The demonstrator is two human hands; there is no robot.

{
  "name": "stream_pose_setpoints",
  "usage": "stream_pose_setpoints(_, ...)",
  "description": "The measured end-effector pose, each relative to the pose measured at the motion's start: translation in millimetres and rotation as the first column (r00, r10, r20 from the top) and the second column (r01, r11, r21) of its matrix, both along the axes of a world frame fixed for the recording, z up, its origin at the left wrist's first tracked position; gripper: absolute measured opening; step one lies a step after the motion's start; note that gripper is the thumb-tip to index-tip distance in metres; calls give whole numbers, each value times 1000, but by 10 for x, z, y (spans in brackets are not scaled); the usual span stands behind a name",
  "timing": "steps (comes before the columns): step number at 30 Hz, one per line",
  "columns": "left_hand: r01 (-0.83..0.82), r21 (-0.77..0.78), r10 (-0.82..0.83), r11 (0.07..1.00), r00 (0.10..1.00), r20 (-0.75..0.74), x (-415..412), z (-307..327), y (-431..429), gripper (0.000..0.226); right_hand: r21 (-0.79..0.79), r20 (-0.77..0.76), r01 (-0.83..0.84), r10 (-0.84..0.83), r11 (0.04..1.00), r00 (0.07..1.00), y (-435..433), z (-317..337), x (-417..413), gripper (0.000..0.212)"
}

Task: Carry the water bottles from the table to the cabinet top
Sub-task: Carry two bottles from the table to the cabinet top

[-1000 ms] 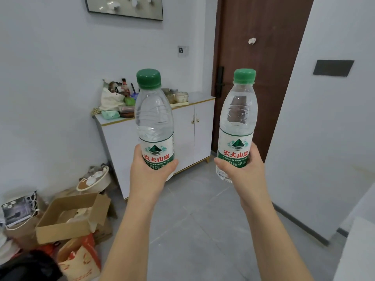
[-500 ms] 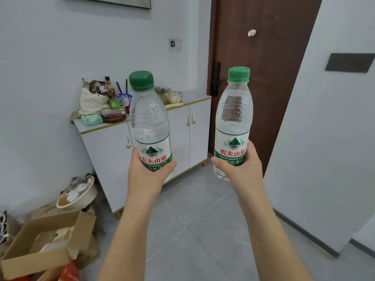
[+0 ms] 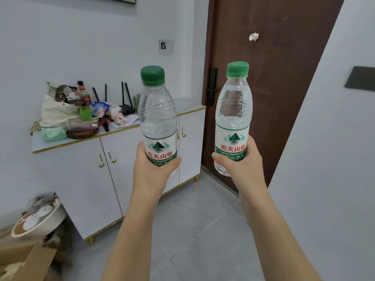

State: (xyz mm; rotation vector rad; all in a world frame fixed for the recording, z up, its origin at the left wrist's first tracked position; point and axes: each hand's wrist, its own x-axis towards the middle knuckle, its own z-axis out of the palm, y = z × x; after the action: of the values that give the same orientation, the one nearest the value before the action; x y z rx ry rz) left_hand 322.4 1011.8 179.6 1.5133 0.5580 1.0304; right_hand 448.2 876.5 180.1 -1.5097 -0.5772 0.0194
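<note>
Two clear water bottles with green caps and green-and-white labels are held upright in front of me. My left hand point(image 3: 151, 171) grips the lower part of the left bottle point(image 3: 157, 116). My right hand point(image 3: 240, 165) grips the lower part of the right bottle point(image 3: 233, 110). Behind them, ahead and to the left, stands a white cabinet with a gold-edged top point(image 3: 190, 109). The right end of that top is bare; its left half is crowded with things.
A cloth bag point(image 3: 57, 111), a router with antennas point(image 3: 126, 108), packets and a dark tray point(image 3: 82, 132) crowd the cabinet top. A brown door point(image 3: 274, 78) stands to the right, beside a white wall point(image 3: 324, 159). A bowl point(image 3: 38, 218) and cardboard box point(image 3: 30, 258) lie on the floor at left.
The cabinet and door have grown larger and shifted left in view as I have come closer. Both hands still hold their bottles upright in the same pose.
</note>
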Motion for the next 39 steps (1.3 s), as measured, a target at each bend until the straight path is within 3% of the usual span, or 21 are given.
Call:
stream_pose_setpoints(9, 7, -39, -9, 999, 999, -31, 1076, -108, 556, 57, -13, -25, -9, 8, 1000, 1000, 577, -102, 1069, 64)
stream_pose_setpoints(23, 106, -67, -102, 992, 993, 58, 3056, 57, 2194, 58, -17, -9, 76, -76, 997, 997, 2020, 2, 2816, 65)
stream_pose_setpoints(39, 88, -82, -89, 993, 996, -3, 4546, -189, 3100, 66, -25, -62, 44, -46, 999, 997, 3000, -193, 4377, 65)
